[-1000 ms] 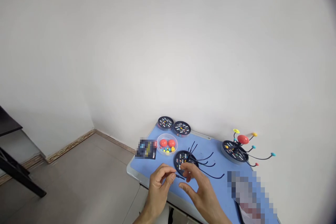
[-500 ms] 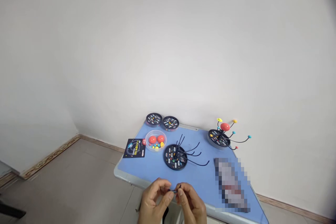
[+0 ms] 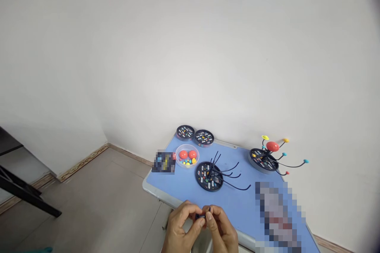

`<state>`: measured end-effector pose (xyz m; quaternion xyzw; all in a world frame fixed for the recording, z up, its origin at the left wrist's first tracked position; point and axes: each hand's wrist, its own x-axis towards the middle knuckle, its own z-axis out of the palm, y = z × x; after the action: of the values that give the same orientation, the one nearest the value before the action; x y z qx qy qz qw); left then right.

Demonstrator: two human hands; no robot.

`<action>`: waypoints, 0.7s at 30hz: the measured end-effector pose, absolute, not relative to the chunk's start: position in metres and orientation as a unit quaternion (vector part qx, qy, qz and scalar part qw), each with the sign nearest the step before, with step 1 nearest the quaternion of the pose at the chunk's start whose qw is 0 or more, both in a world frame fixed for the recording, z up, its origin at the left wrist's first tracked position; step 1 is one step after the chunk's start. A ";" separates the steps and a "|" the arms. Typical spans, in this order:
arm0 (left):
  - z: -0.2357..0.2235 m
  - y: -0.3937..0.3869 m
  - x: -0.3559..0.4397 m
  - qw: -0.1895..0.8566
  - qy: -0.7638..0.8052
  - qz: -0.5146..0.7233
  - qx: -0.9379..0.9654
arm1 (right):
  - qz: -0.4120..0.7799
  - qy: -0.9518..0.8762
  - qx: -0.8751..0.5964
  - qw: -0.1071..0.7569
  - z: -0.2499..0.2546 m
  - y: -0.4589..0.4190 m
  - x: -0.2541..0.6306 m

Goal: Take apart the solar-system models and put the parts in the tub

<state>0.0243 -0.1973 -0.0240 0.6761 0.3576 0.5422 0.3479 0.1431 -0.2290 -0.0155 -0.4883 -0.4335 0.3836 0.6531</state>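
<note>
Both my hands meet at the near edge of the blue table, with my left hand and my right hand pinching a short black wire piece between their fingertips. My fingers hide most of it. Beyond them lies a round black disc base with several curved black wires rising from it. A clear plastic bowl holds two red balls and small coloured balls. At the right stands a built solar-system model with a red ball and coloured wire tips.
The blue table has a grey rim and meets the wall at the back. Two round black lids stand at the back with a pixelated card at the left. A pixelated object lies at the right front. Dark furniture legs stand on the tiled floor.
My right hand has come from above the disc base to join my left on the black wire piece, and both hands are nearer the table's edge. The view has shifted slightly.
</note>
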 end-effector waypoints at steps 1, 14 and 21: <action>-0.025 -0.197 0.024 0.356 0.356 0.542 0.673 | 0.386 -0.435 -0.486 0.652 -0.014 -0.229 0.143; -0.013 -0.191 0.016 0.547 0.359 0.535 0.535 | 0.394 -0.342 -0.465 0.716 -0.015 -0.215 0.135; 0.035 -0.163 -0.043 0.499 0.421 0.551 0.519 | 0.281 -0.436 -0.559 0.647 0.011 -0.186 0.190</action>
<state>-0.0429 -0.1633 0.0351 0.5191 0.4211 0.5514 0.4992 0.1902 -0.1859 0.0106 -0.5586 -0.4359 0.2814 0.6471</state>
